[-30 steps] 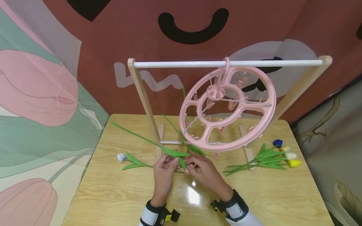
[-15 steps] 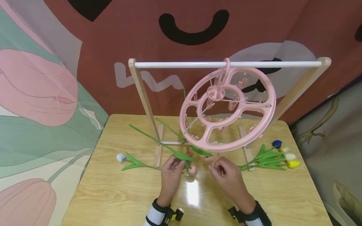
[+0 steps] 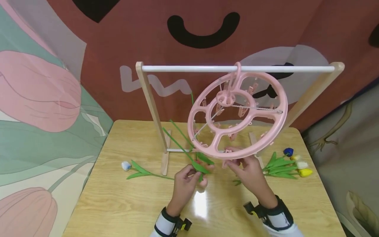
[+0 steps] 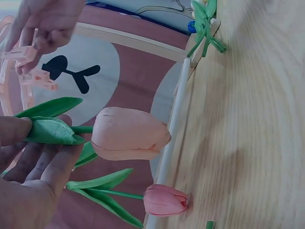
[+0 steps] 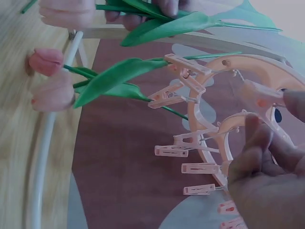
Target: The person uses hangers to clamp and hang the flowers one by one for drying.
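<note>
My left hand (image 3: 185,186) pinches an artificial tulip by its stem and green leaves. In the left wrist view its peach bloom (image 4: 128,133) points down toward the table. My right hand (image 3: 251,174) is at the front rim of a pink round clip hanger (image 3: 283,108). Seen from the right wrist, its thumb and fingers pinch a pink clothespin (image 5: 259,95) of that hanger. Two more tulips hang upside down from nearby clothespins: a deeper pink bloom (image 5: 46,62) and a pale pink bloom (image 5: 52,93).
The hanger hooks over a white bar (image 3: 189,68) on a wooden stand (image 3: 151,105). At left on the table lies a pale blue tulip (image 3: 125,166). A bunch of tulips (image 3: 279,168), blue, white and yellow, lies at right. Several other clothespins (image 5: 200,168) dangle from the hanger.
My right hand has left the tulip, moved right and taken hold of a clothespin at the hanger's front rim. My left hand has shifted right with the tulip, its stem turning steeper.
</note>
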Demonstrator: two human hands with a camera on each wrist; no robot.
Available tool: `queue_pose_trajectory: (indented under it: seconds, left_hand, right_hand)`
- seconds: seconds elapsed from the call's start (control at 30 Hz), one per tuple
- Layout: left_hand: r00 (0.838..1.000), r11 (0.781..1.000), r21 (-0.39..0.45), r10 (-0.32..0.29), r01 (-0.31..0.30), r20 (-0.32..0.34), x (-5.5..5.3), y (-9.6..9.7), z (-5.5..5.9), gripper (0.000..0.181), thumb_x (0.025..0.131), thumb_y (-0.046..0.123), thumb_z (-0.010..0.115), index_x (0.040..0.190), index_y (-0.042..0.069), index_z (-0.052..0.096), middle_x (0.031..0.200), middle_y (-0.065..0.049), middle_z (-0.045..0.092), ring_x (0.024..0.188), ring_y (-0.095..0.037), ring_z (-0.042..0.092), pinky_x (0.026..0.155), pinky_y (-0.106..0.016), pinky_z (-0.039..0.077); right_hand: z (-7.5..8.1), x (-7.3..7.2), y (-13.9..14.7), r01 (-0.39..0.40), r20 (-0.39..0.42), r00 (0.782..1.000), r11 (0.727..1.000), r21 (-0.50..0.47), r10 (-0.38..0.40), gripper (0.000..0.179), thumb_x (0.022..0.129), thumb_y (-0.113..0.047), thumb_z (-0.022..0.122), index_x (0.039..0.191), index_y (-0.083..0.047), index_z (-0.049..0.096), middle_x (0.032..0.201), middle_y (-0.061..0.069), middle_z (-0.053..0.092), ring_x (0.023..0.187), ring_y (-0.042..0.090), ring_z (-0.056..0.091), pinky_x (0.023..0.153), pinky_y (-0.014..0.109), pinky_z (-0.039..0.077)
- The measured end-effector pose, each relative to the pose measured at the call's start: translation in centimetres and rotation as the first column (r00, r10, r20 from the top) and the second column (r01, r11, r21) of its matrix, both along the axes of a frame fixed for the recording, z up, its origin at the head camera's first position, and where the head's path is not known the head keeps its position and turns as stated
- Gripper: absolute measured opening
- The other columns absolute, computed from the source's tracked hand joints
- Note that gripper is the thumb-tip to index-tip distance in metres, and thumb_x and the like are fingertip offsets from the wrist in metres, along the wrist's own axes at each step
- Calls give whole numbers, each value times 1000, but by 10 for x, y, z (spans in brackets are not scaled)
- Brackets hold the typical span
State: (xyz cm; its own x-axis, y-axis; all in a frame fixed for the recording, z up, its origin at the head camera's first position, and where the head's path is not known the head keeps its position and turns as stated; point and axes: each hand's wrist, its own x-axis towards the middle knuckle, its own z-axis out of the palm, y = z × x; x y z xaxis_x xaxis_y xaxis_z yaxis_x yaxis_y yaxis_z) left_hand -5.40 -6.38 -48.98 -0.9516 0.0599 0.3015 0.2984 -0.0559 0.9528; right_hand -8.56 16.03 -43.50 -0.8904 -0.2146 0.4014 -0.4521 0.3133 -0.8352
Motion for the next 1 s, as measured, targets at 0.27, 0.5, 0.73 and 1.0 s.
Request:
queue_pose_trajectory:
  seconds: [0.27,0.5,0.73,1.0]
  left_hand:
    - [999,998,-61,18,-16,28,-2,3,-6,26,86,-10,64,111,-1,67,101,-23,72,88,-30,71,74,-39,63]
    - [999,998,-65,-19,22,48,-1,6,-3,22,86,-10,64,107,-7,66,93,-23,73,82,-28,72,71,-44,63]
    - [999,998,-53,-41,42,26,-1,13,-7,24,84,-14,63,106,-7,67,93,-25,73,77,-29,72,66,-46,63]
    - [999,997,-61,-51,51,16,-4,18,-9,20,84,-12,64,103,-5,67,91,-24,74,79,-40,70,67,-46,63]
  right_hand:
    - [4,-4,-7,-151,66,983,964,-219,169,40,78,21,65,115,7,57,110,14,63,97,15,64,88,21,57]
    - [6,-8,-19,-203,1,977,942,-266,211,41,75,20,70,112,6,61,111,15,67,98,18,67,89,25,58]
    - [4,-11,-26,-168,43,982,962,-215,181,36,77,12,73,111,3,64,107,21,68,98,18,66,91,24,57]
    - [4,-15,-27,-157,80,981,966,-206,176,28,79,9,73,104,7,63,108,23,67,104,16,65,93,24,56]
